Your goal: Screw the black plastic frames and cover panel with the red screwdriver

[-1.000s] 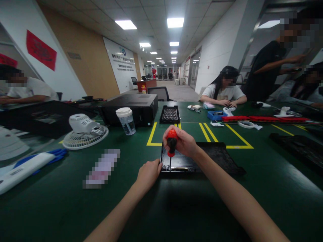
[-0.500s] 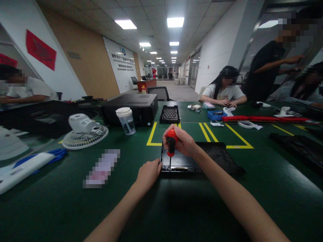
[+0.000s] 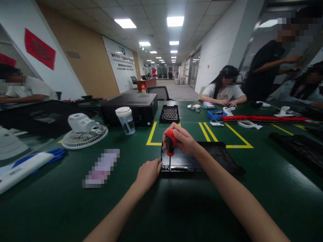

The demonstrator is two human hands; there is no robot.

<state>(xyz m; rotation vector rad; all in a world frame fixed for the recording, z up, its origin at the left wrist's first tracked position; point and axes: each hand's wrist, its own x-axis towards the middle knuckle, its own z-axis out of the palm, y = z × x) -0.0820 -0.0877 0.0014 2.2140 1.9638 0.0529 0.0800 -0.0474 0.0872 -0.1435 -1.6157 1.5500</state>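
Observation:
A flat black device point(image 3: 184, 160) lies on the green table point(image 3: 176, 208) just in front of me. My right hand point(image 3: 183, 141) is closed around the red and black handle of a screwdriver point(image 3: 170, 143), held upright with its thin shaft reaching down to the device's near left corner. My left hand point(image 3: 148, 174) rests at that corner with its fingers curled against the device's left edge. A larger black panel point(image 3: 222, 159) lies under or beside the device on the right.
A small white fan point(image 3: 84, 131), a clear lidded cup point(image 3: 125, 120), a black computer case point(image 3: 131, 107) and a black tray of small parts point(image 3: 170, 114) stand beyond. Yellow tape lines point(image 3: 152, 134) mark the table. Other people sit or stand at the left and the far right.
My right hand has shifted its grip slightly on the screwdriver handle, which stays upright on the same corner. My left hand has not moved.

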